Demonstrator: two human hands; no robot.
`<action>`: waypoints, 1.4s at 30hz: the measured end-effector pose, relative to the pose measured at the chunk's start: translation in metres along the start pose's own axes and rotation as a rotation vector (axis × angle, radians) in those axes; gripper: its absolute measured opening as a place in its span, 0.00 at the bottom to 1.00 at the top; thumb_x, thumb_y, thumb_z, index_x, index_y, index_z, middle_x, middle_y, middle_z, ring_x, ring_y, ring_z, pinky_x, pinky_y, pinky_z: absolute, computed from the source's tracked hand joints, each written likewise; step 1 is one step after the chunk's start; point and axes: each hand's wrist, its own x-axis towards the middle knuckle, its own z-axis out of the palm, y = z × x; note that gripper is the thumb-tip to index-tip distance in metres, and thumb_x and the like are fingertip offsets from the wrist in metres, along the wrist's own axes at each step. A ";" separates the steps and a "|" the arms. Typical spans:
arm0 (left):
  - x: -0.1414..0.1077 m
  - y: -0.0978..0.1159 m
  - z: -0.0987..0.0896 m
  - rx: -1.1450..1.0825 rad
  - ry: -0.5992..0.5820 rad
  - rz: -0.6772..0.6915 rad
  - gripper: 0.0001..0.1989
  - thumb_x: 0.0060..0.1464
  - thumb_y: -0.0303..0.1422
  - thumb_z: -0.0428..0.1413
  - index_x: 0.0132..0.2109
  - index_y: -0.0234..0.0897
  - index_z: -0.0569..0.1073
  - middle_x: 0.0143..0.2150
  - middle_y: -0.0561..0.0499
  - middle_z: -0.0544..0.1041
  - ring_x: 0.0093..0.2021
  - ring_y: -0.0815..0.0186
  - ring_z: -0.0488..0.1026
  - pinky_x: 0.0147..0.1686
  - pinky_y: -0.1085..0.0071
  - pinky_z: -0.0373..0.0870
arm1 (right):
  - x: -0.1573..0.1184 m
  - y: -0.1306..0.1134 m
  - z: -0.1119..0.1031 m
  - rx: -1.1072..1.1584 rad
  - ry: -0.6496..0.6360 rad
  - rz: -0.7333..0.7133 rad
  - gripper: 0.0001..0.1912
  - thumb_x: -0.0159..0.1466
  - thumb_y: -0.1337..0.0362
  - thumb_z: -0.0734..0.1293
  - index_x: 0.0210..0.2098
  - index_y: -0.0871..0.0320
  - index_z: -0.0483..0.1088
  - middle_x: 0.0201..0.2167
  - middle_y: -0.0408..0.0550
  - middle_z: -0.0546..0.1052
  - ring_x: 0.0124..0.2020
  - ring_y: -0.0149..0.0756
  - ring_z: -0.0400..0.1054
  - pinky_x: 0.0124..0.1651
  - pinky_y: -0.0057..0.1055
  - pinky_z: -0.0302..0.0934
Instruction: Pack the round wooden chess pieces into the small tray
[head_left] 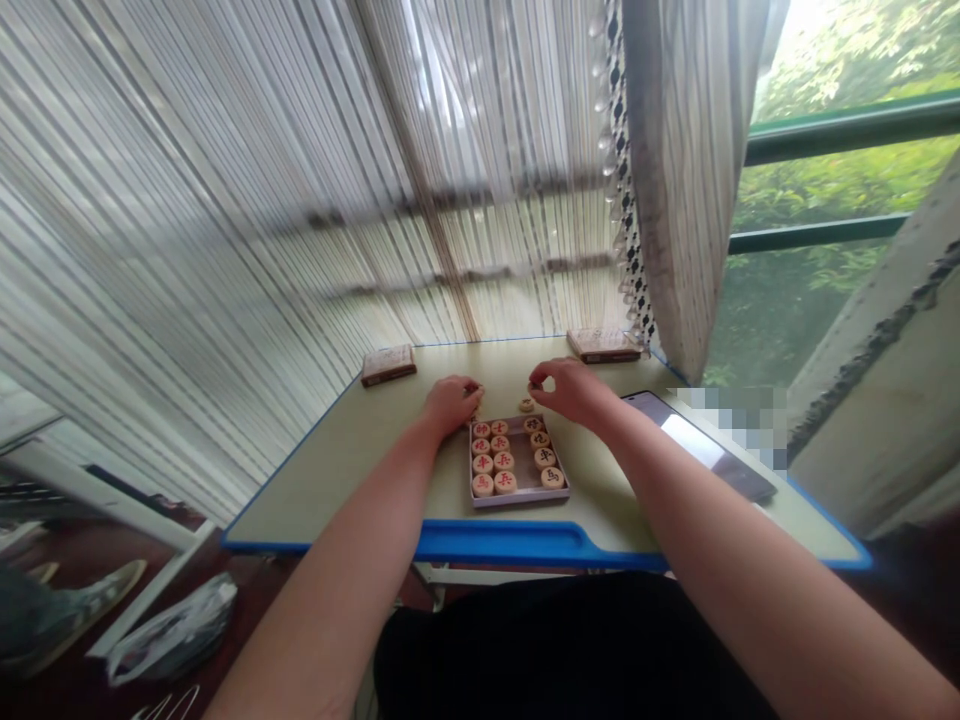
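Observation:
An open box (522,500) lies on the pale desk, with red-marked round pieces (503,462) in two columns at its left and black-marked pieces (544,458) in one column at its right. Its middle shows bare bottom. Just beyond the box's far left corner, my left hand (453,402) has its fingers closed by a piece (478,395), partly hidden by them. My right hand (564,388) is pinched above the far right corner; what it holds is too small to name. Under its fingertips a loose piece (526,405) rests on the desk.
A flat box (388,365) lies at the desk's far left and another (604,344) at the far right. A tablet (694,445) lies beyond my right forearm. The desk (337,480) has a blue raised edge; string curtains hang behind it.

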 end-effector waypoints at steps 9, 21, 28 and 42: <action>0.001 -0.002 0.002 0.010 0.015 0.030 0.14 0.52 0.38 0.50 0.39 0.36 0.76 0.38 0.45 0.77 0.41 0.60 0.72 0.44 0.64 0.66 | -0.017 -0.033 -0.006 0.028 -0.238 -0.197 0.05 0.50 0.62 0.68 0.28 0.52 0.74 0.26 0.46 0.75 0.34 0.38 0.67 0.32 0.30 0.59; 0.002 -0.002 0.002 0.036 -0.006 0.022 0.14 0.53 0.38 0.50 0.40 0.36 0.75 0.39 0.45 0.77 0.41 0.60 0.71 0.45 0.65 0.65 | -0.018 -0.038 0.003 -0.079 -0.277 -0.185 0.01 0.49 0.63 0.68 0.23 0.51 0.73 0.24 0.47 0.74 0.35 0.41 0.64 0.29 0.31 0.55; 0.001 -0.001 0.000 0.083 -0.038 0.008 0.15 0.53 0.40 0.49 0.42 0.37 0.74 0.40 0.47 0.76 0.43 0.62 0.71 0.46 0.67 0.64 | -0.019 -0.045 -0.004 -0.159 -0.333 -0.169 0.07 0.51 0.61 0.64 0.27 0.53 0.74 0.33 0.48 0.73 0.39 0.40 0.62 0.35 0.30 0.57; 0.001 0.002 -0.003 0.069 -0.049 0.007 0.16 0.53 0.39 0.49 0.42 0.35 0.74 0.40 0.46 0.76 0.43 0.62 0.70 0.46 0.67 0.64 | -0.019 -0.051 -0.003 -0.189 -0.334 -0.142 0.07 0.52 0.63 0.64 0.28 0.53 0.75 0.34 0.49 0.73 0.39 0.41 0.61 0.38 0.33 0.56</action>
